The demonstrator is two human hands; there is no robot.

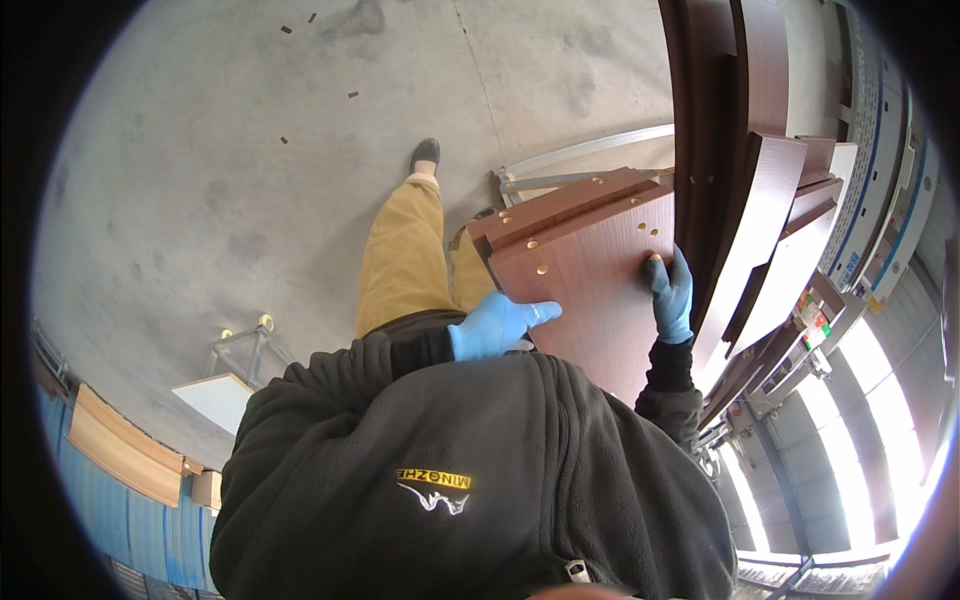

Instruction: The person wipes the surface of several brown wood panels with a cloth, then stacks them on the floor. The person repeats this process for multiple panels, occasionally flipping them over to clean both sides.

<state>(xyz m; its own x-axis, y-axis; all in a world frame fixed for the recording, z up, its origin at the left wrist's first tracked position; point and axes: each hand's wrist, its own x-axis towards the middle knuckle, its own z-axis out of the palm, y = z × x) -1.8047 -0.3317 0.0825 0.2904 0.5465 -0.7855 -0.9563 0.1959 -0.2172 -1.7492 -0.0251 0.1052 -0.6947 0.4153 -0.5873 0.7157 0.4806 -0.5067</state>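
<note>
Stack (pixel 764 90) of dark boards: right side, just beside the work, presumably for easy reach. Board (pixel 590 275): brown, broad face up, in front of the jacket (pixel 430 420); near end close to it, perhaps so the body steadies it. Left hand (pixel 492 327): one digit extended over the face; remaining fingers hidden, grip cannot be told. Right hand (pixel 674 298): thumb on face, fingers slightly parted, gripping the right edge, likely for control. Holes (pixel 542 270): left uncovered by both hands.

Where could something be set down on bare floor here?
Concrete floor is bare between the khaki trousers, wheeled metal frame and small brown pieces. The right is crowded: stacked brown boards stand beside the right hand.
</note>
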